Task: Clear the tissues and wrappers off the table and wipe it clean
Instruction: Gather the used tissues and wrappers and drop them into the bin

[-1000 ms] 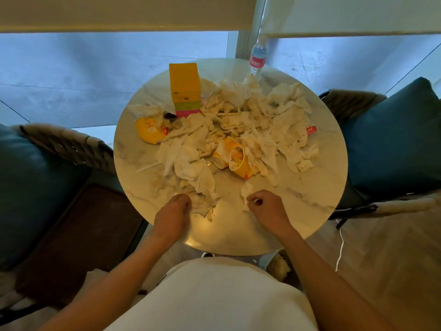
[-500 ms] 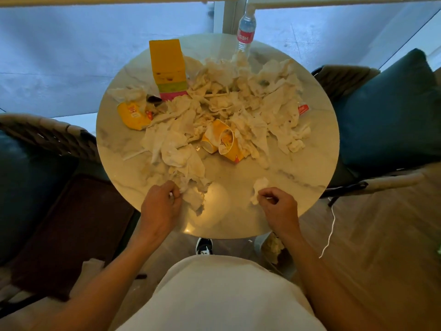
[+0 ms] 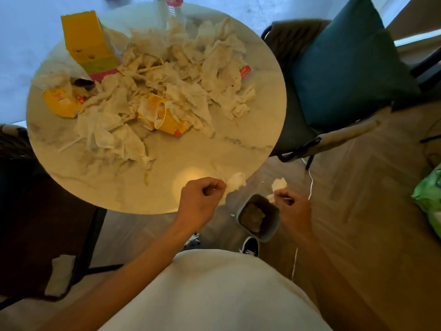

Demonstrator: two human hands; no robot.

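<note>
A round marble table (image 3: 253,144) carries a heap of crumpled tissues (image 3: 181,75), yellow wrappers (image 3: 164,117) and another yellow wrapper (image 3: 62,103) at the left. My left hand (image 3: 200,201) grips a white tissue (image 3: 235,183) at the table's near edge. My right hand (image 3: 292,207) pinches a second tissue (image 3: 278,185) off the table, just beside a small grey bin (image 3: 259,217) on the floor that holds crumpled paper.
A tall yellow carton (image 3: 87,41) and a water bottle (image 3: 173,7) stand at the table's far side. A chair with a teal cushion (image 3: 343,68) sits to the right. A white cable (image 3: 310,182) and a green bag (image 3: 429,197) lie on the wooden floor.
Both hands have picked up a tissue each and moved right. The right hand left the table and now hangs by the bin; the left reached the table's near right edge. The view swung right.
</note>
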